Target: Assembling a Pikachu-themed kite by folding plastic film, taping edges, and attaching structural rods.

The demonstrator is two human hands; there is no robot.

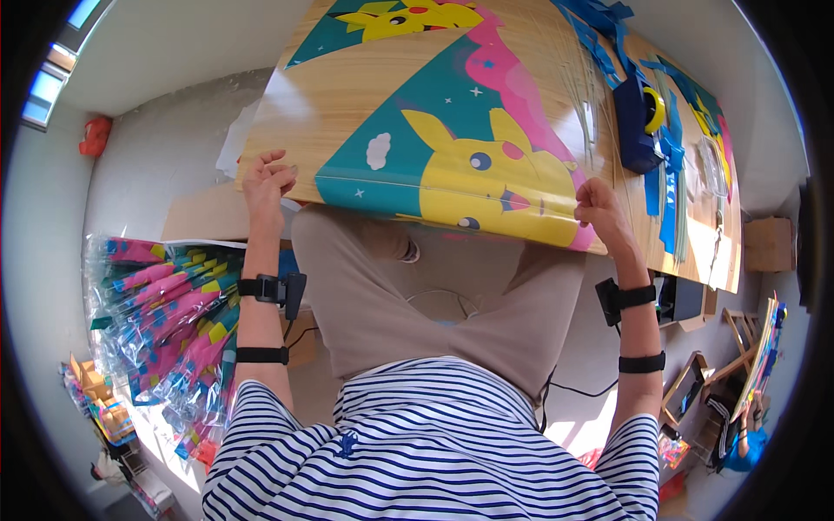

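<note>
Printed sheet lies at the table's near edge. Left hand is empty, fingers loose, just left of it; right hand curls at its right edge, grip cannot be told. Advisable: keep the near edge flat, evenly tensioned.

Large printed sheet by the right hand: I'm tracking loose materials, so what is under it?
Wooden table shows beside the sheet, and beige trousers just past its near edge. Whatever lies directly beneath is covered.

The printed sheet at my right hand is smooth, glossy and plastic-looking. The table before me is smooth, wood-grained, lightly shining. My trousers are matt cloth; the wrapping at left is crinkled, shiny plastic.
</note>
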